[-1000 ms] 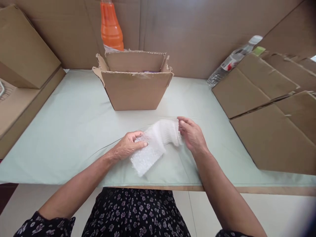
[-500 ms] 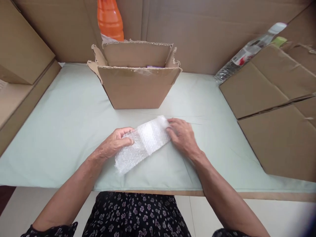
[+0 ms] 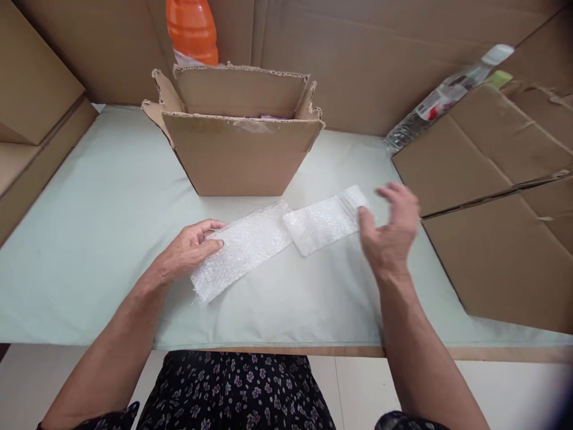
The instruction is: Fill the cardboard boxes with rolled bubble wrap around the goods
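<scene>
The bubble wrap (image 3: 250,245) is white, translucent and creased, its right end doubled over; it lies slantwise on pale green cloth (image 3: 277,316) before an open carton (image 3: 237,156). Left hand (image 3: 193,248): thumb and fingers clamped on it. Right hand (image 3: 390,230): fingers apart, contact indeterminable. Cardboard panels (image 3: 358,60) stand behind.

No text can be read; the red-and-white label (image 3: 430,111) on the clear bottle (image 3: 453,88) cannot be deciphered.
</scene>
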`<state>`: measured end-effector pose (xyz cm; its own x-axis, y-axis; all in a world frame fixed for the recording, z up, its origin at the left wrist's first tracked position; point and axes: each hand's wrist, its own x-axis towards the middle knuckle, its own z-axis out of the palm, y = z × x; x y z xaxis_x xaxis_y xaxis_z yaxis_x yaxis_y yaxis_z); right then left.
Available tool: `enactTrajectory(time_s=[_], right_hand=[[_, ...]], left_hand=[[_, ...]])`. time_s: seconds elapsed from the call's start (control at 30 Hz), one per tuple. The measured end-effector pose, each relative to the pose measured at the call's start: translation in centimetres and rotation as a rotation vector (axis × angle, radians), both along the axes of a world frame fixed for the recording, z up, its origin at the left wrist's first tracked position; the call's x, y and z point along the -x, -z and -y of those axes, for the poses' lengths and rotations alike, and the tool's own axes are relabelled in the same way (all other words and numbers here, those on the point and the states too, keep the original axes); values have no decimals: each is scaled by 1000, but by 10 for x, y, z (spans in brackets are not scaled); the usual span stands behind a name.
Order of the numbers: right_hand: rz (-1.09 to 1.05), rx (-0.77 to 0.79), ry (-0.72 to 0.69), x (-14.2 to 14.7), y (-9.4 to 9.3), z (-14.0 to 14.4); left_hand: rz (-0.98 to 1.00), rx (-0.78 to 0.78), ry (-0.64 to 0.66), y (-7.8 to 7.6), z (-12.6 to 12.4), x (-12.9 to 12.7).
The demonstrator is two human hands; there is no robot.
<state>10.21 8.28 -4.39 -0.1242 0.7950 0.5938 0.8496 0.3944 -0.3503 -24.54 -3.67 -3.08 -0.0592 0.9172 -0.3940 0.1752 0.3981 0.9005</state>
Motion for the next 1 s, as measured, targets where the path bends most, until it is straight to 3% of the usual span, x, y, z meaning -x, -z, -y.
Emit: enactTrajectory(time_s=[0.1,0.17,0.33,0.43,0.53,0.7,0.83,1.0], right_hand=[[266,222,-473,34,8,13],[362,352,-579,40,17,10],[267,308,-281,10,22,-6],[267,246,-294,5,15,4],[338,246,-287,11,16,18],[317,305,-53,2,36,3],[214,292,-101,-11,41,-13],[96,311,-139,-15,33,-15]], left_hand=[[-18,-18,18,1,-1,1],[-8,-17,43,0,0,1],[41,-4,269,0,8,-7],[75,46,406,3,13,-18],[106,63,408,5,16,-25],[69,36,438,5,15,-21],[4,28,486,5,14,-20],[-16,35,469,8,13,-22]])
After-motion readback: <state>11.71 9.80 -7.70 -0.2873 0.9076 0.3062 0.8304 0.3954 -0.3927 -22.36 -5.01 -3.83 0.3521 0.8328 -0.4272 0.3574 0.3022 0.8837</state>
